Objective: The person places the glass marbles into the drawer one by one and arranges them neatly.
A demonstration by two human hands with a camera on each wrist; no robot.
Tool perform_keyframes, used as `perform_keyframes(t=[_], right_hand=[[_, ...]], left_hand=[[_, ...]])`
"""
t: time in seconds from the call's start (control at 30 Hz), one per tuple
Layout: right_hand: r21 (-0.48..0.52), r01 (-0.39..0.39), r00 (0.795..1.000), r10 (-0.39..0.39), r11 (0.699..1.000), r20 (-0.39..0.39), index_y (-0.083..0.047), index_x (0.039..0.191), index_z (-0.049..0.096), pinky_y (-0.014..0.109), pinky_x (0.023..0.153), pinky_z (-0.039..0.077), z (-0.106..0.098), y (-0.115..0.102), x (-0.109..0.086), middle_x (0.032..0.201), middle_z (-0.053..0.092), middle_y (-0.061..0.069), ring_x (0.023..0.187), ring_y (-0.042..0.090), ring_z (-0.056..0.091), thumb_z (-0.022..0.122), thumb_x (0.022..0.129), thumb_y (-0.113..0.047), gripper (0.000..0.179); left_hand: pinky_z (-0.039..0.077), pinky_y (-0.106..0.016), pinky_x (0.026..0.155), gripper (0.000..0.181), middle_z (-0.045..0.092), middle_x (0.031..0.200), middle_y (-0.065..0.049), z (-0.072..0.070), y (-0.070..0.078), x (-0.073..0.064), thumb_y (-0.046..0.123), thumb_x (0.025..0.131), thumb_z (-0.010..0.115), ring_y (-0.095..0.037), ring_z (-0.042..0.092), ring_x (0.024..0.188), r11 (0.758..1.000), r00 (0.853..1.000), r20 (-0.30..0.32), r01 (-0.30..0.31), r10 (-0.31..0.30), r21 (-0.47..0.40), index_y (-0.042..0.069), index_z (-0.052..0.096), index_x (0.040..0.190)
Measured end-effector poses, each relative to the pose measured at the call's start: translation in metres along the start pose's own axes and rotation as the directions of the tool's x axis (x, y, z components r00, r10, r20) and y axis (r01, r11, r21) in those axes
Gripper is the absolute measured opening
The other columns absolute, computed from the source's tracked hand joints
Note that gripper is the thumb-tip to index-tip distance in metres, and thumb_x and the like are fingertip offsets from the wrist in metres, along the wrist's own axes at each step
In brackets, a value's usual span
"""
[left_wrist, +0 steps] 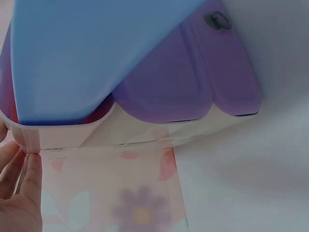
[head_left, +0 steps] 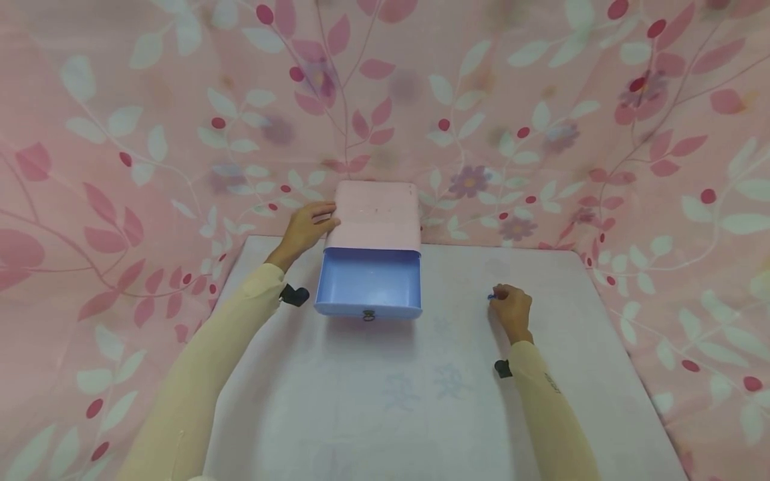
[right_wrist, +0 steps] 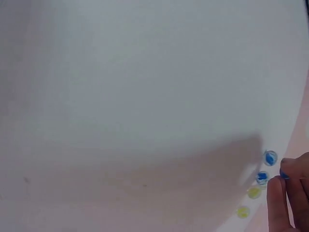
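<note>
A small drawer cabinet [head_left: 377, 214] with a pale pink top stands toward the back of the table, its blue drawer [head_left: 368, 280] pulled out and bare inside. My left hand [head_left: 305, 230] rests against the cabinet's left side; in the left wrist view its fingers [left_wrist: 32, 176] lie nearly straight on the wall. To the right of the cabinet, my right hand [head_left: 512, 308] pinches a blue marble [right_wrist: 284, 174] between thumb and fingertips. Beside those fingertips lie clear marbles with blue swirls [right_wrist: 270, 157] and yellow swirls [right_wrist: 243, 211].
Beneath the blue drawer are purple drawers [left_wrist: 164, 77], pushed in, one with a small ring pull [left_wrist: 218, 20]. A white cover [head_left: 421, 414] lies over the table. Pink floral cloth [head_left: 385, 87] hangs behind and at both sides, close to the cabinet's back.
</note>
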State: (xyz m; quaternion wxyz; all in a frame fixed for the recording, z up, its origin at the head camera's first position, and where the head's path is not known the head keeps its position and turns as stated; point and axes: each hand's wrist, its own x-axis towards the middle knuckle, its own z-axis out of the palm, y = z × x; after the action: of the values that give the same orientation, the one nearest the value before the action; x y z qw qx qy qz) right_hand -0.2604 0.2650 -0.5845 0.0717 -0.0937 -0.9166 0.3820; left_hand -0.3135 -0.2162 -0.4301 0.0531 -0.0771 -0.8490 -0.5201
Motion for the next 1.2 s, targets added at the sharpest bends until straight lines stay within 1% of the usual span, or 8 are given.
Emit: perform_keyframes(t=[0.2, 0.37, 0.53, 0.67, 0.8, 0.9, 1.03, 1.2], right_hand=[[0.050, 0.098, 0.994, -0.095, 0.994, -0.050, 0.002, 0.106, 0.072, 0.043, 0.079, 0.055, -0.004, -0.018, 0.001, 0.099, 0.070, 0.020, 0.091, 0.032, 0.065, 0.065, 0.080, 0.004, 0.027], [0.064, 0.167, 0.983, -0.160, 0.984, -0.094, 0.001, 0.101, 0.074, 0.037, 0.072, 0.056, -0.005, -0.037, 0.002, 0.094, 0.072, 0.017, 0.086, 0.029, 0.067, 0.066, 0.077, 0.005, 0.026], [0.104, 0.231, 0.968, -0.218, 0.967, -0.126, -0.001, 0.098, 0.075, 0.037, 0.068, 0.058, -0.006, -0.060, 0.002, 0.092, 0.073, 0.015, 0.083, 0.028, 0.070, 0.066, 0.077, 0.006, 0.023], [0.142, 0.259, 0.961, -0.240, 0.955, -0.134, -0.001, 0.098, 0.075, 0.033, 0.067, 0.059, -0.009, -0.080, -0.001, 0.093, 0.073, 0.014, 0.082, 0.028, 0.071, 0.067, 0.077, 0.005, 0.023], [0.204, 0.311, 0.947, -0.284, 0.928, -0.150, 0.000, 0.097, 0.075, 0.027, 0.066, 0.059, -0.012, -0.102, -0.004, 0.093, 0.074, 0.012, 0.082, 0.027, 0.072, 0.068, 0.077, 0.007, 0.022], [0.244, 0.364, 0.929, -0.332, 0.899, -0.164, 0.000, 0.095, 0.075, 0.024, 0.066, 0.059, -0.012, -0.118, -0.006, 0.093, 0.074, 0.012, 0.081, 0.026, 0.072, 0.069, 0.076, 0.009, 0.022], [0.277, 0.413, 0.910, -0.382, 0.868, -0.161, -0.001, 0.094, 0.075, 0.024, 0.068, 0.059, -0.011, -0.136, -0.012, 0.093, 0.073, 0.011, 0.081, 0.025, 0.072, 0.070, 0.076, 0.009, 0.022], [0.309, 0.461, 0.887, -0.442, 0.832, -0.133, -0.001, 0.095, 0.075, 0.025, 0.073, 0.059, -0.010, -0.158, -0.023, 0.095, 0.073, 0.011, 0.084, 0.023, 0.072, 0.072, 0.076, 0.009, 0.022]], left_hand=[[0.048, -0.040, 0.101, 0.051, 0.051, 0.139, -0.011, 0.000, -0.001, -0.002, 0.024, 0.091, 0.071, -0.029, 0.052, 0.127, 1.000, 1.000, -0.001, 0.012, -0.012, 0.016, 0.005, 0.057, 0.136], [0.048, -0.040, 0.101, 0.049, 0.052, 0.138, -0.011, 0.000, -0.001, -0.003, 0.023, 0.091, 0.071, -0.029, 0.052, 0.126, 1.000, 1.000, -0.008, -0.006, 0.006, 0.017, 0.004, 0.058, 0.135], [0.048, -0.039, 0.101, 0.048, 0.053, 0.137, -0.012, 0.000, -0.002, -0.003, 0.021, 0.091, 0.071, -0.028, 0.053, 0.125, 1.000, 1.000, -0.016, -0.024, 0.024, 0.006, 0.003, 0.059, 0.133], [0.048, -0.038, 0.101, 0.047, 0.054, 0.137, -0.012, 0.000, -0.003, -0.003, 0.019, 0.090, 0.072, -0.028, 0.053, 0.125, 1.000, 0.999, -0.013, -0.031, 0.031, 0.002, 0.002, 0.059, 0.132], [0.048, -0.039, 0.101, 0.047, 0.054, 0.137, -0.013, 0.001, -0.002, -0.002, 0.019, 0.091, 0.072, -0.028, 0.053, 0.125, 0.999, 0.999, -0.015, -0.033, 0.033, -0.003, 0.001, 0.059, 0.132], [0.047, -0.041, 0.102, 0.047, 0.053, 0.137, -0.013, 0.000, 0.001, -0.002, 0.019, 0.091, 0.071, -0.030, 0.053, 0.126, 1.000, 0.999, -0.016, -0.030, 0.030, -0.009, 0.001, 0.059, 0.132], [0.047, -0.041, 0.102, 0.047, 0.052, 0.138, -0.013, 0.000, 0.002, -0.001, 0.019, 0.091, 0.071, -0.029, 0.052, 0.126, 1.000, 1.000, -0.012, -0.028, 0.028, -0.010, 0.001, 0.058, 0.133], [0.047, -0.039, 0.102, 0.048, 0.054, 0.137, -0.013, 0.001, 0.000, 0.000, 0.019, 0.090, 0.072, -0.028, 0.053, 0.126, 0.999, 0.999, -0.014, -0.033, 0.032, -0.015, 0.002, 0.059, 0.133]])
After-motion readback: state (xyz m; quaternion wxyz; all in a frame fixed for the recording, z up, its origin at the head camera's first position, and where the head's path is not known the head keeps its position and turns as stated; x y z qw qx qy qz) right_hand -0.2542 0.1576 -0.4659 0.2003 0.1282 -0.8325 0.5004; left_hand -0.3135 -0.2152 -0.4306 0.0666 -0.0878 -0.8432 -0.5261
